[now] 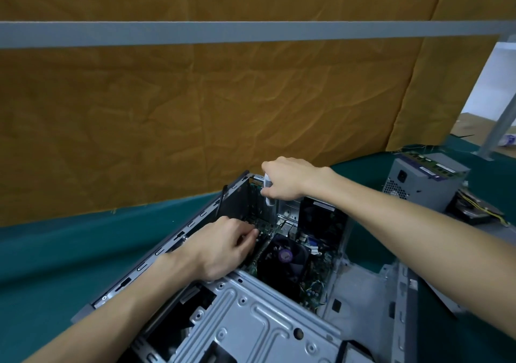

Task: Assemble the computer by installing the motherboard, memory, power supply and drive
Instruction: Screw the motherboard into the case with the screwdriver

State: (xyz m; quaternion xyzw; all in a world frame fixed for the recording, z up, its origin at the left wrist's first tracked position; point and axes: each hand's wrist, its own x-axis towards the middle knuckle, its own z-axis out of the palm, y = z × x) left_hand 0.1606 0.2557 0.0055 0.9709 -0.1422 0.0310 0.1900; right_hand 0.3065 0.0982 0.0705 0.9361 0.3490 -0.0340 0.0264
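Note:
An open grey computer case (268, 318) lies on the green table. Inside it sits the green motherboard (312, 284) with a black cooler fan (284, 256) on top. My right hand (287, 178) grips a white-handled screwdriver (268, 192) held upright over the far end of the case. My left hand (220, 245) reaches into the case at the board's left edge, fingers curled; what the fingertips touch is hidden. A grey power supply (418, 178) stands outside the case at the far right, with a green memory stick (430, 161) lying on top of it.
A dark drive with yellow wires (474, 209) lies beside the power supply. A brown cloth wall (223, 111) with a grey bar closes off the back. Green tablecloth (69, 251) stretches to the left of the case.

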